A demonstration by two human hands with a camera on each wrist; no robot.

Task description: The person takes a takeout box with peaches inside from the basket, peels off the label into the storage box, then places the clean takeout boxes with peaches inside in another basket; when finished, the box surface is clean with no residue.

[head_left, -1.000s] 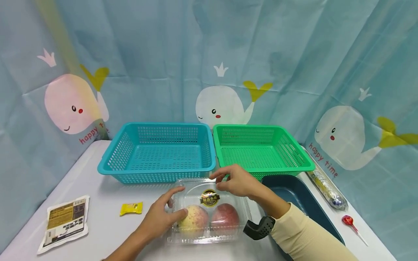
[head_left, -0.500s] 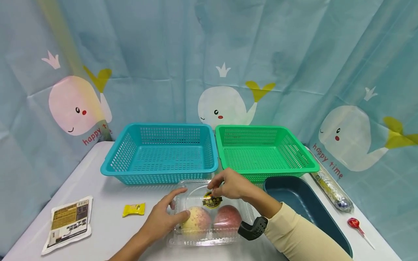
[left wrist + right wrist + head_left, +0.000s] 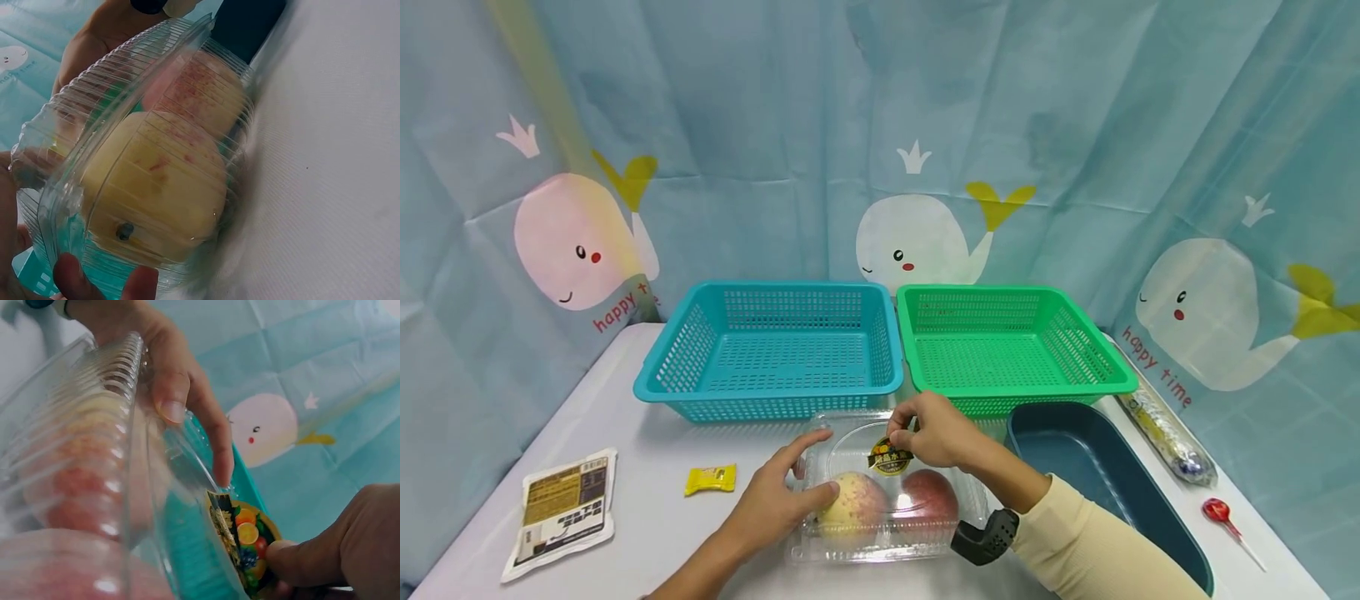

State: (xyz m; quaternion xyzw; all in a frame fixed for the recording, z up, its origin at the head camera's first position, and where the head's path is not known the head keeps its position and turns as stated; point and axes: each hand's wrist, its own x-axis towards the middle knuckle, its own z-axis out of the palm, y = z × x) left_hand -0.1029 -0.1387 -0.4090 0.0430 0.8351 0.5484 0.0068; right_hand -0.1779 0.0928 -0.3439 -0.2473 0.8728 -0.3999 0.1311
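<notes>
A clear plastic clamshell box (image 3: 842,546) lies on the table, with two peaches (image 3: 156,181) inside, one pale yellow and pink, one redder. My left hand (image 3: 778,487) grips its left side, thumb on the lid and fingers along the edge. On the lid is a round black-and-gold label sticker (image 3: 889,460) with printed fruit. My right hand (image 3: 938,432) pinches the upper right edge of that sticker between thumb and finger. In the right wrist view the thumb (image 3: 300,559) lies on the sticker's edge; the fingertip below is mostly hidden.
Behind the box stand a blue basket (image 3: 767,408) and a green basket (image 3: 1022,392). A dark blue tray (image 3: 1120,467) is to the right, with a clear-wrapped long packet (image 3: 1168,437) and a red lollipop (image 3: 1217,510) beyond. Leftward lie a yellow wrapped sweet (image 3: 711,479) and a flat printed pouch (image 3: 561,512).
My right hand has come down from the far edge of the lid to the sticker, and its fingers have closed on the edge. The left hand keeps its grip.
</notes>
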